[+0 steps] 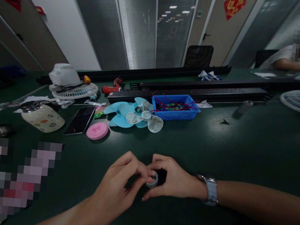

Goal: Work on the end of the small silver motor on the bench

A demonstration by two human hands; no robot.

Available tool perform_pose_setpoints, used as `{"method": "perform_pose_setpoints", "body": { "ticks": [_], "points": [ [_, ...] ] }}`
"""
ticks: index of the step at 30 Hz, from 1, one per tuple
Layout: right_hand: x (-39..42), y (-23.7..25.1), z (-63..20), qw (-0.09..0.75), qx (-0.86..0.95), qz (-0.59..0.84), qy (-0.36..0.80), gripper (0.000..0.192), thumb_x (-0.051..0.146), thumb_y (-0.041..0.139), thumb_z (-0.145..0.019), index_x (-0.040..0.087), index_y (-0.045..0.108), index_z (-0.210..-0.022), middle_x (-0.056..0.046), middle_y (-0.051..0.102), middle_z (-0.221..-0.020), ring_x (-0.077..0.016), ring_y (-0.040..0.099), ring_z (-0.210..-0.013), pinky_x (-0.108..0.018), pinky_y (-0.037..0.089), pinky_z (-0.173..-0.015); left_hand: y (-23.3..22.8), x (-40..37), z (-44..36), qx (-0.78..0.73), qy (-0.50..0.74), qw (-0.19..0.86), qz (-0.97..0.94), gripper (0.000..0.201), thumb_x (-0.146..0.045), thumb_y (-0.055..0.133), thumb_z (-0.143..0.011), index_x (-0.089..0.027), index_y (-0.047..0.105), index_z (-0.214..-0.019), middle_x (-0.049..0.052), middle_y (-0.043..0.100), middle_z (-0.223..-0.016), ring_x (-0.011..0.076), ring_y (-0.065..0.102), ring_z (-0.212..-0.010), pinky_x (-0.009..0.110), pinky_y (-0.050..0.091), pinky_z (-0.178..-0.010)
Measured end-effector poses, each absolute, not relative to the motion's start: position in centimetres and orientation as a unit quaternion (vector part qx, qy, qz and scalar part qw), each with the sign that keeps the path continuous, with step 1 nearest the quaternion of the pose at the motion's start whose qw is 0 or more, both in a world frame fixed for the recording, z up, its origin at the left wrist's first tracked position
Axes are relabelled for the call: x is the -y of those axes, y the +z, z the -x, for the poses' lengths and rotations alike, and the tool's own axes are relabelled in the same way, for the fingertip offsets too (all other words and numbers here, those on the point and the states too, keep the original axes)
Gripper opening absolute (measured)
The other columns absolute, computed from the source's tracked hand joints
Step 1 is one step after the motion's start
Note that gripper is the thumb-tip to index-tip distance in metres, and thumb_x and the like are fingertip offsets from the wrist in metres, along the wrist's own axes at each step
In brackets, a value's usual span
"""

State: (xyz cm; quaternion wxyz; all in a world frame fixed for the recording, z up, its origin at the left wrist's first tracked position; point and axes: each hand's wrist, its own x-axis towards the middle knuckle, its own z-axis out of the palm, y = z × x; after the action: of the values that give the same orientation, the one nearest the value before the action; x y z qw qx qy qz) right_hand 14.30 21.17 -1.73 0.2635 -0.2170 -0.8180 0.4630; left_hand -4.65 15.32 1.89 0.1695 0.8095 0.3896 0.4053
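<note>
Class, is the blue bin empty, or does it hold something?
The blue bin holds something: red wires and green parts show inside its walls.

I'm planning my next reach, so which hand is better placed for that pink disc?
Probably the left hand: it is nearer the pink disc, though its fingertips are at the small round part. The right hand is farther off.

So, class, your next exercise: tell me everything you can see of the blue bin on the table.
The blue bin is a shallow, open-topped rectangular box, seemingly plastic, standing upright on the dark green table. Inside lie red and dark wires and green circuit boards; some wires poke over its edge. Clear fan blades lie by its left end; whether they touch it is unclear.
</note>
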Motion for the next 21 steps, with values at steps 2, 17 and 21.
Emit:
{"method": "perform_pose_setpoints", "body": {
  "ticks": [2,17,21],
  "points": [
    [-21.2,-2.02,-14.26,0.274,0.819,0.211,0.458,0.038,0.035,0.088,-0.059,0.017,0.07,-0.087,0.004,0.052,-0.074,-0.0103,0.05,-0.068,-0.023,0.037,-0.059,1.88,-15.37,4.65,-0.389,0.403,0.168,-0.811,0.027,0.008,0.059,-0.078,-0.018,0.057,-0.085,0.0,0.066,-0.082,0.0117,0.061,-0.076,0.021,0.049,-0.064],
    [-21.17,-1.62,-14.14,0.275,0.817,0.223,0.455,0.036,0.03,0.087,-0.06,0.015,0.063,-0.082,0.004,0.053,-0.077,-0.0107,0.052,-0.07,-0.022,0.039,-0.062,1.84,-15.31,4.71,-0.393,0.392,0.16,-0.816,0.026,0.007,0.059,-0.079,-0.018,0.056,-0.086,0.001,0.065,-0.083,0.0126,0.062,-0.078,0.022,0.051,-0.066],
    [-21.13,-1.71,-14.21,0.276,0.82,0.221,0.451,0.036,0.029,0.087,-0.06,0.015,0.062,-0.082,0.003,0.053,-0.078,-0.0107,0.052,-0.07,-0.022,0.039,-0.062,2.1,-15.33,4.62,-0.395,0.397,0.143,-0.816,0.023,0.003,0.064,-0.079,-0.018,0.057,-0.085,0.0,0.064,-0.079,0.0125,0.06,-0.074,0.022,0.05,-0.063]
  ]
}}
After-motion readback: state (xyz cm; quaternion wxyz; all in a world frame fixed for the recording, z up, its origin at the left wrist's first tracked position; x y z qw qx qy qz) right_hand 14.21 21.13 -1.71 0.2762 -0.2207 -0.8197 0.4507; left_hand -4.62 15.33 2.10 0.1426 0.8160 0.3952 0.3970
